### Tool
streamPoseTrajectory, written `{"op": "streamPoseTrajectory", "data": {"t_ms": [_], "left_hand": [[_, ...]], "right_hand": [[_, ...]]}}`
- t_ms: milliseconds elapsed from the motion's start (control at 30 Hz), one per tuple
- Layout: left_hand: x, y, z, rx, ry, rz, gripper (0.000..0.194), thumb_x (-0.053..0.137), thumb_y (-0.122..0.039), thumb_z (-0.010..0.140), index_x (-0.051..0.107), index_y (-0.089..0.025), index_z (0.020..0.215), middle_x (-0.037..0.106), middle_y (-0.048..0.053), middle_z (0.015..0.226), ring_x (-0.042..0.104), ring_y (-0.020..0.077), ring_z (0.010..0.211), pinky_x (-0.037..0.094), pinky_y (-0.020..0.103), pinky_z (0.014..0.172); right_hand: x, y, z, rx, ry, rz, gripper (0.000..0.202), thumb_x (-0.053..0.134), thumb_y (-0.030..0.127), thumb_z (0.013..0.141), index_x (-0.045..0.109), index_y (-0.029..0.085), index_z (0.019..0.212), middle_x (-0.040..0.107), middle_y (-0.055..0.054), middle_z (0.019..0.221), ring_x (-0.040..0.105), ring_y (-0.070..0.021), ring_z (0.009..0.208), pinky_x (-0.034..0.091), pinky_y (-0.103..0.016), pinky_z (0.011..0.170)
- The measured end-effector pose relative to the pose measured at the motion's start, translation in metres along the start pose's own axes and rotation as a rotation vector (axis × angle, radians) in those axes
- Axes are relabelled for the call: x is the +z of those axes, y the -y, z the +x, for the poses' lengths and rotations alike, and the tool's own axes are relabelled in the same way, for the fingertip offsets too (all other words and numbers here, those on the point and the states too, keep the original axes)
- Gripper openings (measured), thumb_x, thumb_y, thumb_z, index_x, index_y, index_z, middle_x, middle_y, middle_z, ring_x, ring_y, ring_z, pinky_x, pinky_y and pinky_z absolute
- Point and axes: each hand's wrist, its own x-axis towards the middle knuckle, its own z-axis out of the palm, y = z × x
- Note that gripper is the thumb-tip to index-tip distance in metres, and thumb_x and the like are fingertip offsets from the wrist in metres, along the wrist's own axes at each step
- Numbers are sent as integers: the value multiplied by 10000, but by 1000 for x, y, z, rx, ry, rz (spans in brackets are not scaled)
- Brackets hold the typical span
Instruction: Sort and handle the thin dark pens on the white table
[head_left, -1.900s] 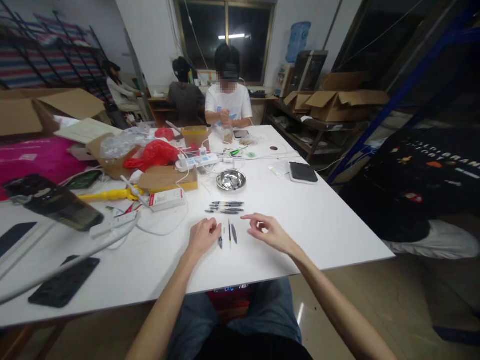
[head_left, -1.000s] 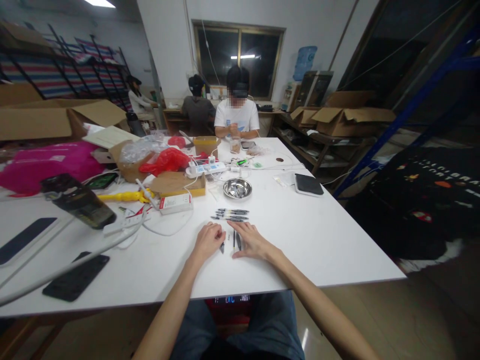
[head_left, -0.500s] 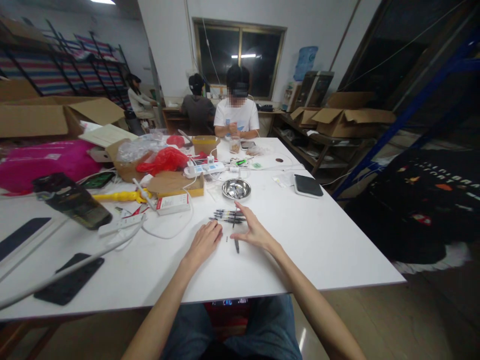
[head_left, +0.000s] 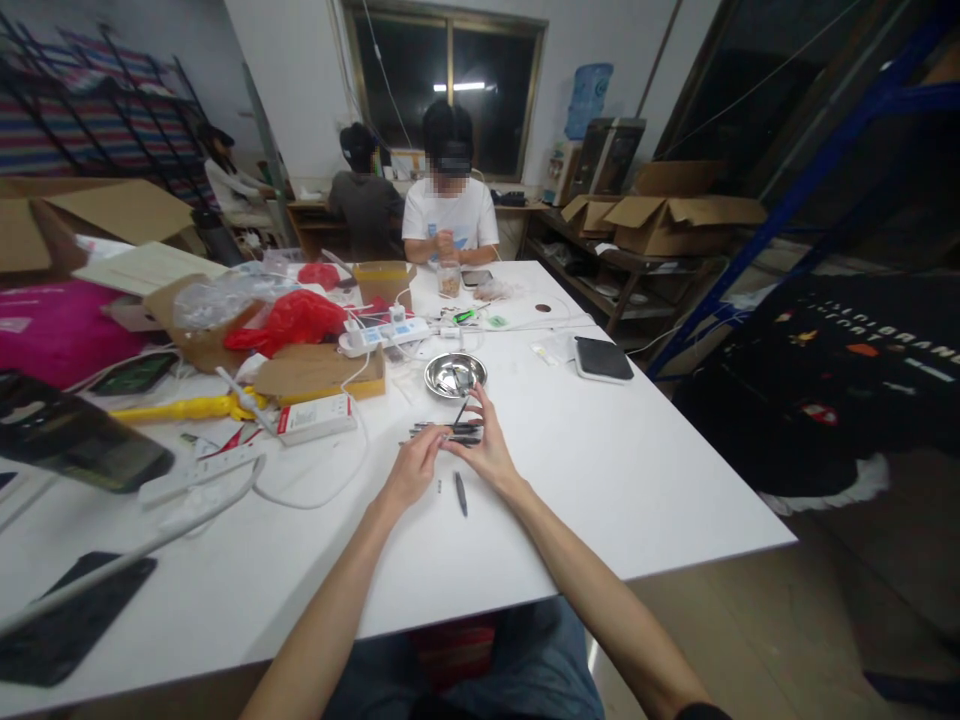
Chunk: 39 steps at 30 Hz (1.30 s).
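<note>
My left hand [head_left: 415,468] and my right hand [head_left: 491,445] meet over the white table [head_left: 570,500]. Between the thumb and fingers of my right hand is a slim dark pen part [head_left: 462,410], held tilted. The left fingertips are pinched together at its lower end, and what lies between them is too small to make out. Under and behind the fingers several dark pens [head_left: 469,437] lie side by side, partly hidden. Nearer to me rest a dark pen barrel [head_left: 460,494] and a tiny metallic piece [head_left: 440,487]. A round metal bowl [head_left: 429,385] with small parts inside stands just beyond.
On the left are a white power strip [head_left: 199,475], a cable, a white box [head_left: 315,418], a dark bottle [head_left: 82,435] and a phone-like slab [head_left: 75,620]. A black-topped device [head_left: 604,358] lies at the right. Across the table sits a person [head_left: 450,220] in white.
The slim pen part has come up off the table in my right hand, apart from the barrel, which stays lying. My left hand has moved in to meet it. The view has shifted right.
</note>
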Motion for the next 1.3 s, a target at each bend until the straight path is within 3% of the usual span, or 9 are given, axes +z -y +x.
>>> {"op": "streamPoseTrajectory", "data": {"t_ms": [333,567,700,833,967,1200,1300], "left_hand": [[1,-1,-4,20,-32,-43,300,363,-316,1020,623,-174,1066,668,82,1062,618,193,1022,466,304,921],[3,0,-7,78,-24,14,252,398,-309,1018,616,-191,1068,659,54,995,622,169,918,487,275,804],[3,3,-9,78,-9,76,229,418,-291,1011,624,-209,1072,663,48,1006,627,165,916,491,264,767],[3,9,-9,78,-37,139,237,411,-284,1018,616,-218,1116,661,49,1044,632,176,983,494,299,865],[-1,12,-10,68,-47,183,251,402,-285,1024,608,-212,1146,656,57,1080,629,187,1025,492,322,918],[-9,4,-17,93,-28,341,243,445,-319,1014,630,-231,1145,680,46,1082,643,188,1009,493,305,876],[-9,6,-17,93,-74,399,239,458,-329,1010,671,-236,1066,697,35,1016,658,173,945,489,281,836]], "right_hand": [[4,-2,1,0,-62,28,1069,757,505,800,47,315,1577,260,-144,1539,491,-271,1255,502,-423,1006],[2,-6,0,-161,-175,44,854,774,426,799,311,305,1506,356,-124,1432,537,-251,1140,527,-443,977],[-1,-4,-1,-170,-236,20,642,711,376,859,433,283,1431,421,-113,1338,574,-214,1033,551,-414,940],[-3,1,-4,-108,-275,72,303,570,281,933,591,248,1234,563,-66,1079,613,-181,905,568,-344,823],[-1,5,-8,17,-129,188,123,551,263,914,645,205,969,607,-16,874,615,-133,658,530,-266,622],[5,3,-11,186,-95,336,176,695,338,819,646,195,910,579,42,647,486,-94,428,387,-217,411],[5,4,-11,251,-70,359,235,745,380,778,645,192,877,576,53,610,435,-77,366,313,-206,343]]}}
